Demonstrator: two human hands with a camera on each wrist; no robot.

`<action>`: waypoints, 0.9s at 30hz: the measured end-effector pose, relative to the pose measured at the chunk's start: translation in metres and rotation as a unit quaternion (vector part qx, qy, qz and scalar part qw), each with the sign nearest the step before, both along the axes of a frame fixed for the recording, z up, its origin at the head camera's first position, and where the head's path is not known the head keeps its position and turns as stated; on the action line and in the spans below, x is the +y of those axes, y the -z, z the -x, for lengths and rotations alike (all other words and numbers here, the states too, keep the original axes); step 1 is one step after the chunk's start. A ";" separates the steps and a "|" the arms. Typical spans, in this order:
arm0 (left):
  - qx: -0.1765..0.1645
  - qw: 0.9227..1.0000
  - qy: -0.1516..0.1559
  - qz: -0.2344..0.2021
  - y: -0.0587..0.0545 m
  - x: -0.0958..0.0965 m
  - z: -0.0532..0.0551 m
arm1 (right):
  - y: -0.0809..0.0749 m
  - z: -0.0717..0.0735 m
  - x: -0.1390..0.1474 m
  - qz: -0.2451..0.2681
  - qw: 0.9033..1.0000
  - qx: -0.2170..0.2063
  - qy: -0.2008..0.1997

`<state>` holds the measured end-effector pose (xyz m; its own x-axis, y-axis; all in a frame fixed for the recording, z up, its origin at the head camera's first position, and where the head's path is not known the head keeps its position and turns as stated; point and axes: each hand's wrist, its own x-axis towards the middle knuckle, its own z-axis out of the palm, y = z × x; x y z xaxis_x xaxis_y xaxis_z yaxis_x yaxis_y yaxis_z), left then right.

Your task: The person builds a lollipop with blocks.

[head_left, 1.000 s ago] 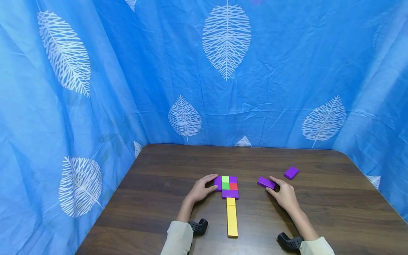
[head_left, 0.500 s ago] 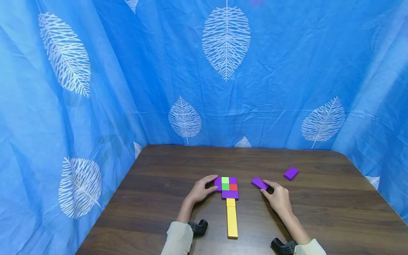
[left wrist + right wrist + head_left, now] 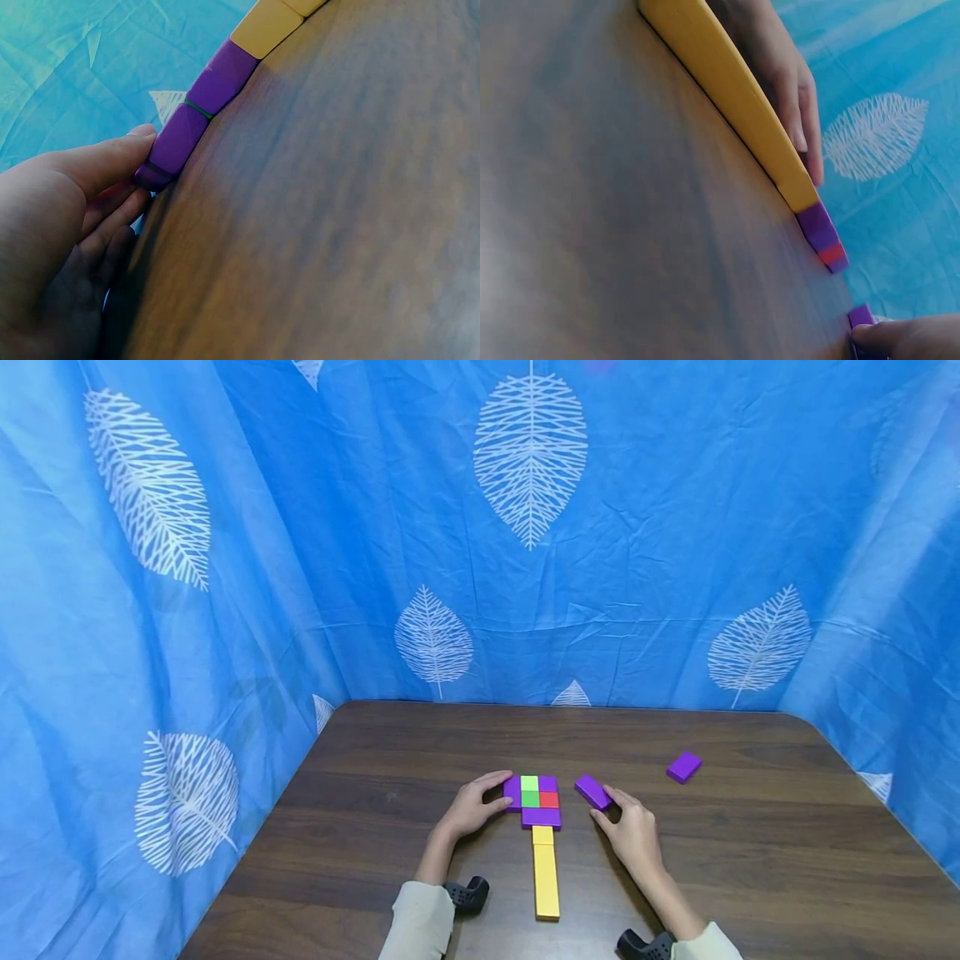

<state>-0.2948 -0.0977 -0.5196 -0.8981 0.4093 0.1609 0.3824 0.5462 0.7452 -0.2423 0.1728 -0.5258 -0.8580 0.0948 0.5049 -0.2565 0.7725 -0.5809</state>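
Note:
Several flat blocks lie together on the table: a left purple block (image 3: 512, 793), a light green block (image 3: 529, 783), a green block (image 3: 530, 799), a red block (image 3: 548, 800), a small purple block (image 3: 548, 783) and a lower purple block (image 3: 541, 817). My left hand (image 3: 471, 807) holds the left purple block between thumb and fingers; its thumb (image 3: 112, 161) touches the block's near end. To the right, my right hand (image 3: 632, 832) pinches a loose purple block (image 3: 592, 792), which lies slanted and apart from the group. In the right wrist view only part of that block (image 3: 861, 315) shows.
Below the group, a short yellow block (image 3: 543, 835) and a long yellow block (image 3: 547, 882) run toward the table's front. Another purple block (image 3: 684, 767) lies farther back on the right. A blue leaf-patterned curtain (image 3: 630, 568) hangs behind the wooden table (image 3: 390, 743).
My right hand has moved left with the loose purple block, nearer the group, and the block has turned to a steeper slant. The left hand stays in place.

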 end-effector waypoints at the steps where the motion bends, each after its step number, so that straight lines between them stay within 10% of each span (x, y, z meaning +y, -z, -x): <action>1: 0.000 1.000 0.000 0.000 0.000 0.000 0.000 | 0.000 -0.002 -0.001 0.002 1.000 -0.001 0.000; 18: 0.001 1.000 -0.002 0.000 0.000 0.001 0.000 | -0.002 0.000 0.000 0.019 0.995 0.059 -0.072; 27: 0.005 1.000 0.001 -0.002 0.000 0.000 0.000 | 0.001 0.021 0.019 0.026 0.984 -0.039 -0.174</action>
